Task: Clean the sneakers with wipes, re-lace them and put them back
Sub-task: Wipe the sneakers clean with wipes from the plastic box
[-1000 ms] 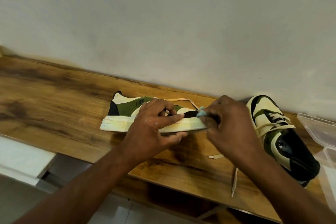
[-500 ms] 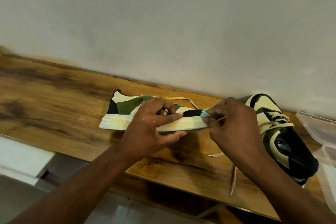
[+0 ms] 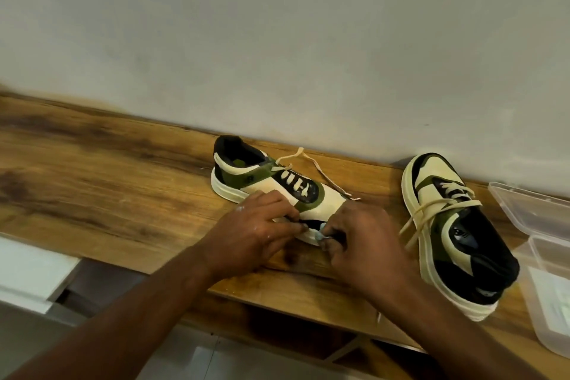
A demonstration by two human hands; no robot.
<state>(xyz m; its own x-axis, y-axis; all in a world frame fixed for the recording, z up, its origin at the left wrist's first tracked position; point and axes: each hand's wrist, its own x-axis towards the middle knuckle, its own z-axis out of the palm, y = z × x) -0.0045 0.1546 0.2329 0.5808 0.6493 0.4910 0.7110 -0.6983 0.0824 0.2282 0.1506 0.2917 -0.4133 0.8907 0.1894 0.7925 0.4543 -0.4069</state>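
Stage: still wiping | left hand (image 3: 253,233) fingers steady near sneaker (image 3: 277,185) by table's (image 3: 92,170) front edge | right hand (image 3: 357,236) pinches wipe (image 3: 320,235) at toe | second sneaker (image 3: 447,225) toward right end, laced | re-lacing, putting back remain

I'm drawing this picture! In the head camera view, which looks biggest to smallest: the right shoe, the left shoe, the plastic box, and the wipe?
1. Right shoe, though it is nearer the camera.
2. Left shoe.
3. Wipe, a tiny bit peeking between the fingers.
The plastic box is cut off by the frame edge, so I cannot rank it.
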